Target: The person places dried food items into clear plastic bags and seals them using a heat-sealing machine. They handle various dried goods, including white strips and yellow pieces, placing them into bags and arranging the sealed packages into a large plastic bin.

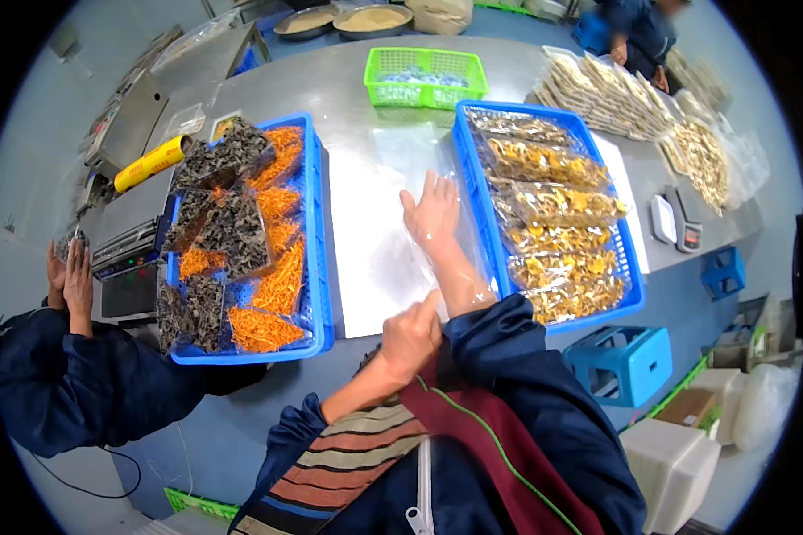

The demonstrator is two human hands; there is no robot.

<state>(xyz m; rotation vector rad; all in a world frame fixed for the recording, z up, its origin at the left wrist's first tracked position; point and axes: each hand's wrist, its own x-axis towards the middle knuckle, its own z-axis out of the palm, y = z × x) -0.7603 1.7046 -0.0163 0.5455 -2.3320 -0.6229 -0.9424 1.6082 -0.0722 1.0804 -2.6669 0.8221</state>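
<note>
A long clear plastic bag (pixel 404 147) lies over the white sheet (pixel 359 267) in front of me. My right hand (pixel 434 214) is inside it or under its film, palm down, fingers stretched out and apart. Closed beside my right wrist, my left hand (pixel 410 337) pinches what looks like the bag's near edge. To the left is a blue crate (pixel 319 312) of clear packs with dark dried fungus (pixel 234 234) and orange strands (pixel 281 278). The blue crate on the right (pixel 635 290) holds packs of yellow-brown dried mushrooms (pixel 562 207).
Beyond the bag stands a green basket (pixel 426 93) with small clear packets. Many filled packs (pixel 598 94) are stacked far right, near a small scale (pixel 687 234). At left, a co-worker's hands (pixel 77 283) hold a pack beside a sealing machine (pixel 127 250). A blue stool (pixel 620 364) stands at lower right.
</note>
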